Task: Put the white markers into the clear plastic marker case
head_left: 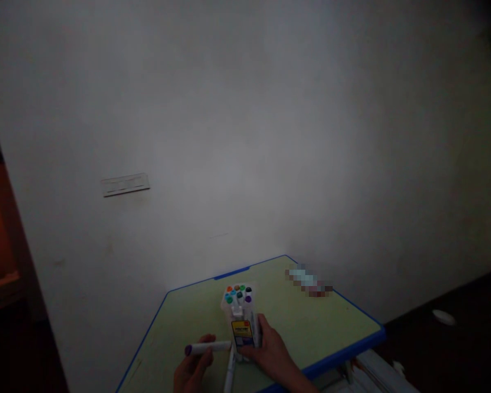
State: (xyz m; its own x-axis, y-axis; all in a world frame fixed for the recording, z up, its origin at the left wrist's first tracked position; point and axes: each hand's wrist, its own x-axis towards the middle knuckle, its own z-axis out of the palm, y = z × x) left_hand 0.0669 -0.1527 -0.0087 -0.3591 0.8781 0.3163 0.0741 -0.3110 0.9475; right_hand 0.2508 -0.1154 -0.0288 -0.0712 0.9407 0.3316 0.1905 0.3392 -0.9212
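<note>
My left hand [193,368] pinches a white marker [213,347] with a purple end, held nearly level above the table. To its right, my right hand [272,349] is wrapped round a clear marker case [243,322] with a yellow and black label. Several markers with orange, brown, green, blue, black and purple ends stand in the case, their coloured ends facing up. A second white marker [229,372] lies on the table between my hands, just below the case. The tip of the held marker is close to the case's lower left side.
The pale green table [303,322] has a blue edge and stands against a grey wall [245,136]. A blurred-out item [309,279] lies at its far right. Papers or books [372,374] sit under the right edge. A switch plate [126,185] is on the wall.
</note>
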